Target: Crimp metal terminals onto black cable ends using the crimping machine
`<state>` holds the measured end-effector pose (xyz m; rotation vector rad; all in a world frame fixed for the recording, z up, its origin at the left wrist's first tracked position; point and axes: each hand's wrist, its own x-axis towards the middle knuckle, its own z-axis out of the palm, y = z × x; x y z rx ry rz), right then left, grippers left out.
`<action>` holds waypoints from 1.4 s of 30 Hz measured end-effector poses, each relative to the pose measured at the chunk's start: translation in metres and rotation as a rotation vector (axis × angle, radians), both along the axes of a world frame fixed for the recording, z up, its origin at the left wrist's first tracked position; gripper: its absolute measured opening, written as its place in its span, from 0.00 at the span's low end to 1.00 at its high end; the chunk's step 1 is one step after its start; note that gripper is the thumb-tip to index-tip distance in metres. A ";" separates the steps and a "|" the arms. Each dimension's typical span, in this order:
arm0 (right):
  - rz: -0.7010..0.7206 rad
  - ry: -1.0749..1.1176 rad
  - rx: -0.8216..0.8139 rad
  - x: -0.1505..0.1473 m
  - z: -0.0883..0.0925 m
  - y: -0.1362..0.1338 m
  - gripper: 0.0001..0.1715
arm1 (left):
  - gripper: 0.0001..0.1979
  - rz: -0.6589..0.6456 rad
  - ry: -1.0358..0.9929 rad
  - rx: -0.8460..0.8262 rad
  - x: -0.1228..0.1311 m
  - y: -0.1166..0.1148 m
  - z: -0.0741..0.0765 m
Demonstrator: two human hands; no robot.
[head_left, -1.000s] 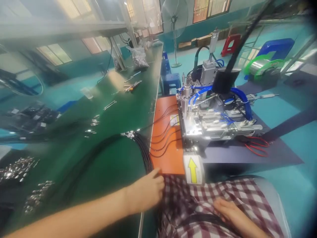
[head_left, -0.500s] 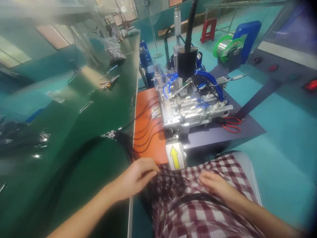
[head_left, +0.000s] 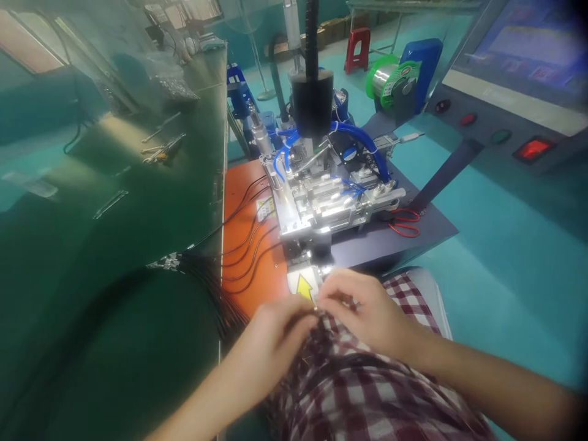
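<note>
My left hand (head_left: 280, 337) is closed in a pinch over my lap, on a thin black cable whose length is mostly hidden by the fingers now. Close against it, my right hand (head_left: 361, 309) has thumb and fingertips pressed together where the cable's end would be; what it pinches is too small to make out. Both hands sit just in front of the yellow arrow label (head_left: 303, 288) on the machine (head_left: 331, 202). Left of them, a bundle of black cables (head_left: 206, 285) with bright metal ends (head_left: 168, 262) runs over the table edge.
A green table (head_left: 151, 226) fills the left, with tweezer-like tools (head_left: 165, 149) on it. Several cables cross an orange plate (head_left: 239, 245). Red-handled scissors (head_left: 407, 223) lie on the machine base. A green wire spool (head_left: 390, 79) and a control panel (head_left: 505, 122) stand right.
My right hand has come left and up to meet my left hand, its fingers closing. The cable's end, visible before, is now hidden. The whole view has shifted to the right.
</note>
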<state>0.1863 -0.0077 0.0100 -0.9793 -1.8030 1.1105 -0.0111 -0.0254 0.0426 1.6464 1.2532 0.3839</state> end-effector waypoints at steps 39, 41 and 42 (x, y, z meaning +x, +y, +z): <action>-0.170 0.031 -0.187 -0.036 -0.009 0.036 0.08 | 0.11 0.597 -0.586 -0.436 0.000 0.047 -0.025; -0.170 -0.018 -0.004 -0.037 -0.011 0.035 0.08 | 0.11 0.647 -0.612 -0.431 0.004 0.048 -0.024; -0.165 -0.051 0.105 -0.037 -0.012 0.034 0.08 | 0.11 0.670 -0.621 -0.425 0.006 0.049 -0.024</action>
